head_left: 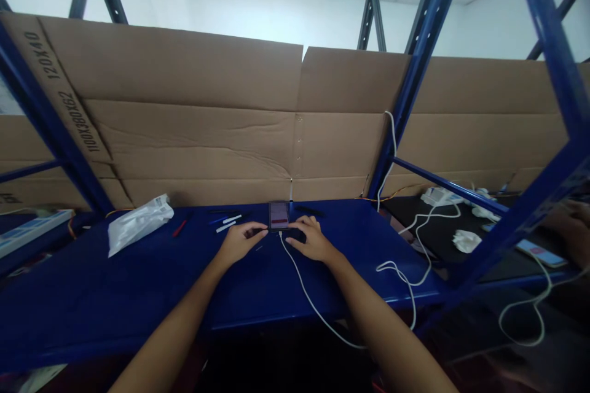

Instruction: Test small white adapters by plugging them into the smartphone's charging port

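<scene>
A dark phone with a lit screen lies flat on the blue shelf, against the cardboard backing. A white cable runs from its near end toward me. My left hand rests just left of the phone's near end, fingers curled, thumb and fingertips at the cable plug. My right hand lies just right of the phone with fingers spread over a small dark object I cannot make out.
A white plastic bag lies at the left. Pens and white sticks sit left of the phone. Blue rack posts stand on the right. Another person's hand and a second phone are at the far right, with loose white cables.
</scene>
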Demonstrator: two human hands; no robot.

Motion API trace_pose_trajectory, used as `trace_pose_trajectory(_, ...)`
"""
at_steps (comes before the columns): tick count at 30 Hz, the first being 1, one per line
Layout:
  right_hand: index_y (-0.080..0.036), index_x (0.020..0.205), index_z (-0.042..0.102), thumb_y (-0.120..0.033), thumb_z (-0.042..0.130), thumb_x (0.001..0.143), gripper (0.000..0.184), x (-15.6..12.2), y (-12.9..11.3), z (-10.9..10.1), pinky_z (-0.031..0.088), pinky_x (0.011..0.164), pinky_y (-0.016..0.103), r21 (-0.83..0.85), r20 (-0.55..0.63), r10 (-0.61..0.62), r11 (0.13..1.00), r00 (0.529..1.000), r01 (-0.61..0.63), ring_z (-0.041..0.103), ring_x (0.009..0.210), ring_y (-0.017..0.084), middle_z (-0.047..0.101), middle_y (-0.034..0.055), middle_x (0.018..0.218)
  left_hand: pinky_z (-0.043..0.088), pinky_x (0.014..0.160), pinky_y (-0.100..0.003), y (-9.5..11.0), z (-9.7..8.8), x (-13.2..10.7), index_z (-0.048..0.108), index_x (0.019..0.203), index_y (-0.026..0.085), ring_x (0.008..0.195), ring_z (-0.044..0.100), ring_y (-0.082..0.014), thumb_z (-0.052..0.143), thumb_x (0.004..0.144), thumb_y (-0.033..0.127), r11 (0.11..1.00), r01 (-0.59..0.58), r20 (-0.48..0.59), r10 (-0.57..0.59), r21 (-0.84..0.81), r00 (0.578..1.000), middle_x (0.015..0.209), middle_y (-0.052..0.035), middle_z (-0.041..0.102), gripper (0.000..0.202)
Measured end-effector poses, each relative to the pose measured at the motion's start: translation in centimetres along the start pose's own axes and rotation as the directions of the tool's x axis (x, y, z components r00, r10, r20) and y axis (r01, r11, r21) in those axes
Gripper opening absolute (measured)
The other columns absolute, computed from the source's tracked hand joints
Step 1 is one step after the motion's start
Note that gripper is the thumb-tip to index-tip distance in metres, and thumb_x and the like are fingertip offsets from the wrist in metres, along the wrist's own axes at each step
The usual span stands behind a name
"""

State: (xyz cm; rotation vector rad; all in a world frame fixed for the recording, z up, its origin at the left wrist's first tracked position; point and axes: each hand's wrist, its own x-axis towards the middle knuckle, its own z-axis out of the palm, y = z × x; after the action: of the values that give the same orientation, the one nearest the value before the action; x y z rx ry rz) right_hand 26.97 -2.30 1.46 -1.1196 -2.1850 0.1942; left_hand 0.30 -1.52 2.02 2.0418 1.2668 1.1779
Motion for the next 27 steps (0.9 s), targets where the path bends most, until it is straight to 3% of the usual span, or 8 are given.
trace_pose_trajectory(2,-0.029,0.125,0.065,-0.04,0.064,0.095,0.032,0.2,-0.5,0.0,0.037,0.098,0.04,0.075,-0.012,-0.039,0.996,0.999,0.04,0.054,0.106,0.022,0.064,0.0056,0.111,0.036,0.052,-0.023,-0.3,0.4,-0.1,0.078,0.1,0.018,0.053,0.047,-0.0123,0.069,0.084,0.051,1.0,-0.022,0.04,0.023,-0.017,0.999,0.061,0.0005,0.062,0.039)
trace_pose_trajectory(7,-0.025,0.108,0.072,-0.03,0.056,0.1,0.019,0.6,-0.7,-0.1,0.04,0.096,0.036,0.138,0.011,-0.076,0.988,0.997,0.074,0.06,0.095,0.019,0.071,0.0046,0.099,0.038,0.053,-0.023,-0.9,0.8,0.0,0.078,0.103,0.018,0.055,0.05,-0.0123,0.069,0.085,0.052,0.999,-0.031,0.1,0.033,-0.018,0.994,0.067,-0.0003,0.068,0.039)
trace_pose_trajectory(11,-0.023,0.102,0.072,-0.032,0.056,0.099,0.018,0.8,-0.3,-1.0,0.04,0.096,0.037,0.157,-0.096,-0.038,0.986,0.995,0.053,0.06,0.095,0.02,0.071,0.0052,0.097,0.047,0.062,-0.025,-0.9,0.3,0.1,0.076,0.109,0.019,0.066,0.062,-0.0159,0.068,0.086,0.05,1.0,-0.001,0.09,0.002,-0.011,0.996,0.09,-0.005,0.077,0.04)
trace_pose_trajectory(13,-0.023,0.101,0.072,-0.032,0.056,0.1,0.018,0.8,-0.2,-1.2,0.041,0.095,0.037,0.152,-0.116,-0.032,0.987,0.993,0.05,0.06,0.094,0.02,0.071,0.0053,0.096,0.049,0.067,-0.027,-0.7,0.0,0.1,0.075,0.11,0.019,0.073,0.067,-0.0185,0.064,0.088,0.049,1.0,0.001,0.102,-0.002,0.01,0.995,0.092,-0.0055,0.078,0.038)
trace_pose_trajectory(19,-0.024,0.11,0.071,-0.028,0.056,0.1,0.019,0.4,-0.1,-0.2,0.042,0.092,0.035,0.064,0.048,-0.077,0.995,0.996,0.074,0.061,0.096,0.02,0.073,0.0058,0.102,0.046,0.079,-0.028,0.7,-0.6,-0.3,0.066,0.105,0.024,0.089,0.067,-0.0211,0.041,0.101,0.042,0.948,-0.116,0.131,0.08,0.297,0.988,0.097,-0.0038,0.073,0.032)
trace_pose_trajectory(22,-0.024,0.109,0.072,-0.025,0.058,0.098,0.018,0.3,-0.4,0.3,0.042,0.09,0.035,0.009,0.084,-0.09,0.996,0.992,0.089,0.061,0.098,0.021,0.073,0.0063,0.104,0.041,0.07,-0.027,1.0,-0.2,-0.3,0.06,0.089,0.023,0.078,0.062,-0.0197,0.034,0.102,0.043,0.924,-0.11,0.106,0.076,0.366,0.992,0.085,-0.0023,0.067,0.035)
trace_pose_trajectory(27,-0.024,0.098,0.073,-0.028,0.067,0.093,0.009,0.5,-0.8,0.7,0.042,0.088,0.034,-0.037,0.018,-0.084,0.996,0.996,0.085,0.059,0.096,0.021,0.072,0.0056,0.101,0.028,0.057,-0.026,0.7,0.4,0.0,0.04,0.062,0.021,0.055,0.042,-0.0134,0.036,0.099,0.047,0.94,-0.088,0.032,0.082,0.33,0.996,0.056,0.0034,0.042,0.046)
